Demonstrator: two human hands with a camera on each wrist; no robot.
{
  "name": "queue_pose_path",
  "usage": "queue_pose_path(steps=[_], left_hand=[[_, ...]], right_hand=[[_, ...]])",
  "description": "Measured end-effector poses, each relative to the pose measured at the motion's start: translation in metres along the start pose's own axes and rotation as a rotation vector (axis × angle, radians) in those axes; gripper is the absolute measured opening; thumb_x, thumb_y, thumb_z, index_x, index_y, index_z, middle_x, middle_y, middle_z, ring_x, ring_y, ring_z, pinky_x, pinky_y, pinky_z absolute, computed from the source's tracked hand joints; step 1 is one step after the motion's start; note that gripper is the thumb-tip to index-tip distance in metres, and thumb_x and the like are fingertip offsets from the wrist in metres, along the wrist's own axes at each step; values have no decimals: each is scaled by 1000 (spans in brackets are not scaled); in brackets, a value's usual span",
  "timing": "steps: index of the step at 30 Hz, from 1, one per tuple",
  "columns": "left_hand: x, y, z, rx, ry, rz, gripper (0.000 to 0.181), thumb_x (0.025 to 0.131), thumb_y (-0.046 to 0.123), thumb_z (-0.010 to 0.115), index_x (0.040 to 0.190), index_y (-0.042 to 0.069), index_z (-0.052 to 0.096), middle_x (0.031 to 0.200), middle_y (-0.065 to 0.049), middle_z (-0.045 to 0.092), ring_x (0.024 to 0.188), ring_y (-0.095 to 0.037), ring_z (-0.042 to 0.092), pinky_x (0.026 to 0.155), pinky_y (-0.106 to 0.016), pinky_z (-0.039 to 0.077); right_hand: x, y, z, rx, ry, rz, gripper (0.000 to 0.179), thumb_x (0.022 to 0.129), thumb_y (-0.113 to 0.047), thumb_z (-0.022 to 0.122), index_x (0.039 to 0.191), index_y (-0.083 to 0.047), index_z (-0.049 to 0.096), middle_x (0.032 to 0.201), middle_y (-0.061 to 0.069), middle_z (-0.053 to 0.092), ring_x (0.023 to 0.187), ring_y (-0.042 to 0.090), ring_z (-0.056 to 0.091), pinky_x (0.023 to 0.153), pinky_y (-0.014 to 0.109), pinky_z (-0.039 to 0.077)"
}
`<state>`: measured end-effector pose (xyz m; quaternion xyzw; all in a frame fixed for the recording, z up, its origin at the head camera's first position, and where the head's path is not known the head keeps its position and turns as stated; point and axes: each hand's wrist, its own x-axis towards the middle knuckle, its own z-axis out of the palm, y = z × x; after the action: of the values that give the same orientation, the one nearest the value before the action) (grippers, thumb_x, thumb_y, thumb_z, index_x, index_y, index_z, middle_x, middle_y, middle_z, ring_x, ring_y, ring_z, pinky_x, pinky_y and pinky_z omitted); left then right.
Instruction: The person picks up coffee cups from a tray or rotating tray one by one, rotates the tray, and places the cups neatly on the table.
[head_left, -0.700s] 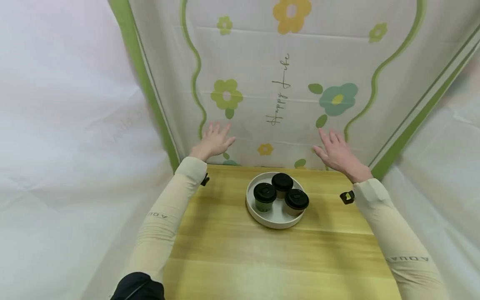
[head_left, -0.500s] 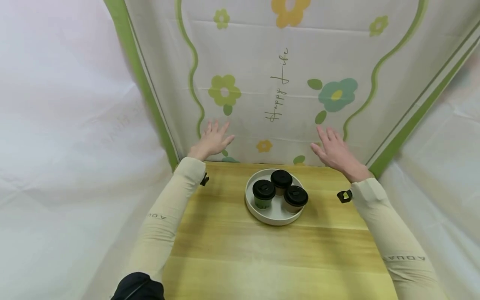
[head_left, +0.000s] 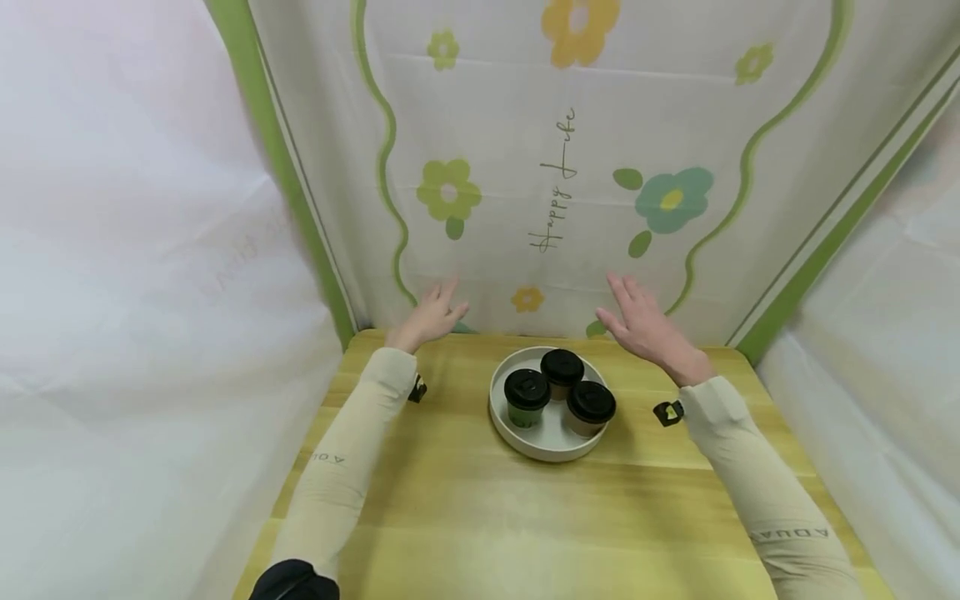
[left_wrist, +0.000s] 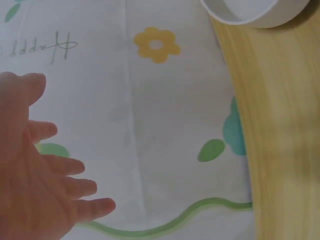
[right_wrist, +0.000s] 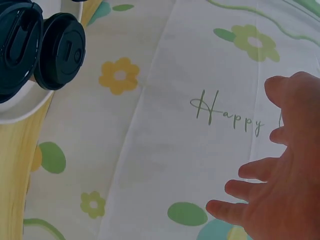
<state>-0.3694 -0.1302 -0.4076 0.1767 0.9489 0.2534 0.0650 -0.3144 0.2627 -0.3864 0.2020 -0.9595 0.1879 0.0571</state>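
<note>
Three small paper cups with black lids stand upright in a round white tray on a wooden table. The left one is a green cup; a brown cup stands at the right, and another lidded cup behind them. My left hand, fingers straight and spread, hovers beyond the tray's left side, holding nothing. On the other side, my right hand is held up with straight fingers, apart from the cups. In the left wrist view only the rim of the tray shows.
A white cloth with printed flowers hangs behind the table's back edge. White sheets enclose both sides. The wooden table top stretches in front of the tray.
Both hands have come down and nearer to the body, and the right hand has shifted left toward the tray. The tray and cups keep their places on the table.
</note>
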Motion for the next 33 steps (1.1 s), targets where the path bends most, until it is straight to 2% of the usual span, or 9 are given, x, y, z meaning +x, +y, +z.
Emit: queue_pose_path(steps=[3, 7, 10, 17, 21, 24, 27, 33], left_hand=[[-2, -5, 11, -34, 2, -10, 72, 104, 49, 35, 159, 16, 2, 163, -26, 6, 151, -41, 8, 122, -56, 14], [3, -9, 28, -65, 4, 12, 73, 104, 49, 34, 159, 11, 4, 164, -21, 10, 151, -38, 11, 123, -53, 14], [5, -11, 44, -94, -10, 5, 73, 104, 51, 32, 159, 11, 4, 164, -19, 12, 152, -37, 13, 123, -52, 16], [10, -11, 69, -159, -11, 9, 73, 102, 56, 33, 159, 16, 8, 164, -17, 16, 151, -36, 15, 121, -55, 21], [9, -15, 78, -161, -7, -13, 72, 102, 56, 34, 159, 20, 10, 164, -13, 19, 151, -35, 18, 119, -56, 23], [5, -16, 84, -198, -24, -12, 71, 102, 54, 36, 159, 20, 10, 164, -13, 19, 150, -35, 19, 119, -56, 23], [2, -18, 91, -204, -38, -10, 73, 102, 54, 36, 159, 16, 11, 163, -14, 20, 150, -36, 22, 120, -55, 23], [-4, -20, 106, -177, -34, 5, 72, 103, 50, 39, 158, 10, 16, 161, -17, 25, 147, -37, 28, 119, -52, 26]], right_hand=[[0, -4, 6, 10, 36, -39, 72, 105, -40, 40, 157, -3, 7, 155, 38, 17, 142, 55, 19, 115, 67, 16], [-2, -7, 11, 23, 74, -62, 72, 104, -39, 45, 158, -6, 10, 150, 35, 30, 135, 53, 32, 111, 65, 27], [-6, -10, 15, 39, 75, -75, 73, 103, -39, 47, 159, -10, 10, 151, 32, 32, 133, 51, 36, 109, 65, 32], [-11, -17, 29, 30, 120, -125, 69, 100, -31, 55, 155, -3, 24, 148, 31, 37, 132, 48, 40, 107, 63, 35], [-10, -23, 41, 33, 79, -126, 68, 101, -35, 53, 155, -5, 24, 150, 28, 36, 135, 46, 38, 109, 61, 34], [-11, -28, 47, 62, 42, -109, 68, 101, -36, 53, 156, -7, 23, 151, 28, 34, 137, 46, 36, 110, 62, 32], [-14, -34, 53, 90, 5, -98, 69, 101, -36, 53, 156, -8, 23, 151, 27, 33, 136, 47, 36, 109, 63, 33], [-18, -40, 69, 77, -38, -91, 68, 101, -42, 50, 156, -10, 26, 151, 25, 34, 134, 48, 38, 107, 62, 36]])
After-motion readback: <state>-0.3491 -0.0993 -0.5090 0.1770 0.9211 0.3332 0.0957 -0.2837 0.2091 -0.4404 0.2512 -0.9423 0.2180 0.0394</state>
